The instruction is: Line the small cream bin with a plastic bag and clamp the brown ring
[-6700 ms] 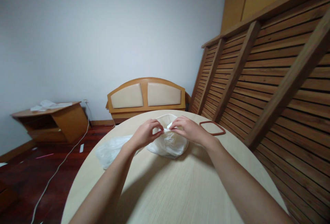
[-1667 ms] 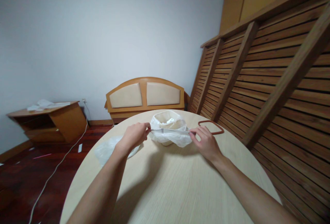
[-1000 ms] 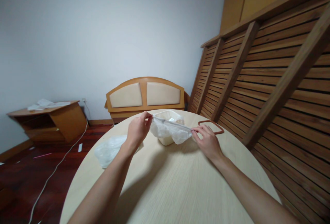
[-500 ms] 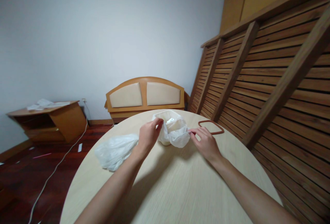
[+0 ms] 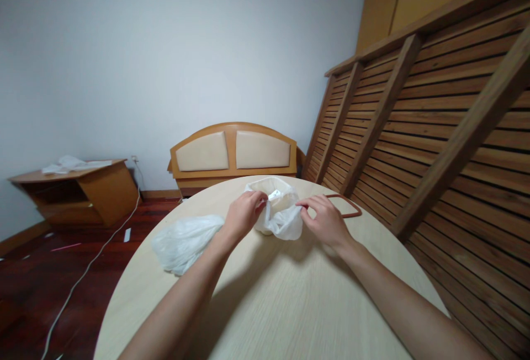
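A small cream bin stands on the far part of a round pale wooden table. A thin white plastic bag hangs over its near rim. My left hand pinches the bag's edge at the left side of the bin. My right hand pinches the bag's edge on the right. Both hands are closed on the plastic, close together in front of the bin.
A second crumpled white plastic bag lies on the table to the left. A brown rectangular ring lies to the right of the bin. Slatted wooden panels lean along the right. A headboard and a low cabinet stand by the wall.
The bag was stretched taut between my hands a second ago; both hands have since come together and the plastic now hangs slack over the bin's front.
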### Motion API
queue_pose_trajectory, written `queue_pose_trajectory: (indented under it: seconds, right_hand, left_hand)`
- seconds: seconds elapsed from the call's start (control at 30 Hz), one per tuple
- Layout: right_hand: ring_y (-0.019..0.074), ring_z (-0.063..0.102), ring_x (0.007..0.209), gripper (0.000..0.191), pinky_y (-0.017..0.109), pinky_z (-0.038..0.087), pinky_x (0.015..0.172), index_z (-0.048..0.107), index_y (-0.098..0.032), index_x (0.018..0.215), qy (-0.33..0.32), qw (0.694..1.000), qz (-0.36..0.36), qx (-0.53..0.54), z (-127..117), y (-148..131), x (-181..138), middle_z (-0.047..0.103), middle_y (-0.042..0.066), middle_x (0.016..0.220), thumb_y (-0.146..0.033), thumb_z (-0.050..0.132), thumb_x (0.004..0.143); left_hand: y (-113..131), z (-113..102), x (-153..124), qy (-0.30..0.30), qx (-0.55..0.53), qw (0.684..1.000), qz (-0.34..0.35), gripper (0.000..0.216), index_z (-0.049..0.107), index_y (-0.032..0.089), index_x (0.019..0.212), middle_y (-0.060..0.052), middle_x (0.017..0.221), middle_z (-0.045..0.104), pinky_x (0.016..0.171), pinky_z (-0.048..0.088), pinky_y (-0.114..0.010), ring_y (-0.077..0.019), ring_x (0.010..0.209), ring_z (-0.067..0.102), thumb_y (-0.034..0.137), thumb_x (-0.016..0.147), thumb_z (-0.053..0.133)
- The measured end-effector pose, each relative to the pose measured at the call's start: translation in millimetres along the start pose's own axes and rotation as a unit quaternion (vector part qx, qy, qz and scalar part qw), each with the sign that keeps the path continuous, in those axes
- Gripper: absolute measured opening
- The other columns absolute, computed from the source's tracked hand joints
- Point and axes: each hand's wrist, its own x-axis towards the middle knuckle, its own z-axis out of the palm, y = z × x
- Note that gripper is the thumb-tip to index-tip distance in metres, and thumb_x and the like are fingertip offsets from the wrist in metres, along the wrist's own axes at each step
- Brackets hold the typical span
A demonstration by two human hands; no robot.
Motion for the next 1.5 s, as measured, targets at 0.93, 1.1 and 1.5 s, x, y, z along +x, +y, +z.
queue_pose_trajectory:
  seconds: [0.93, 1.1, 1.5]
  right_hand:
    - [0.0213, 0.069, 0.072, 0.022, 0.031, 0.051, 0.065, 0.076, -0.018, 0.083, -0.095, 0.983, 0.127, 0.088, -26.9, 26.4, 69.4, 0.077, 0.008, 0.082, -0.033, 0.060, 0.085]
    - [0.0159, 0.061, 0.059, 0.022, 0.026, 0.046, 0.052, 0.072, -0.016, 0.087, -0.054, 0.967, 0.182, 0.172, -33.5, 21.4, 68.1, 0.072, 0.006, 0.073, -0.034, 0.060, 0.085]
    - [0.0204, 0.067, 0.077, 0.026, 0.033, 0.053, 0.074, 0.075, -0.017, 0.088, -0.049, 0.958, 0.134, 0.250, -42.0, -0.2, 71.1, 0.075, 0.007, 0.085, -0.041, 0.066, 0.082]
  left_hand:
    - [-24.7, -62.0, 4.9, 0.136, -0.128, 0.974, -0.125, 0.016, 0.069, 0.019, 0.096, -0.004, 0.091, 0.076, 0.065, 0.049, -0.025, -0.0145, 0.066, 0.065, 0.027, 0.088, 0.057]
    - [-11.1, -48.1, 6.3, 0.109, -0.205, 0.965, -0.125, 0.022, 0.069, 0.016, 0.103, -0.009, 0.102, 0.075, 0.068, 0.053, -0.026, -0.0177, 0.081, 0.071, 0.025, 0.088, 0.057]
    - [15.1, -42.2, -0.9, 0.064, -0.231, 0.971, -0.015, 0.036, 0.065, 0.018, 0.114, -0.012, 0.118, 0.069, 0.085, 0.056, -0.036, -0.0243, 0.108, 0.066, 0.036, 0.084, 0.071]
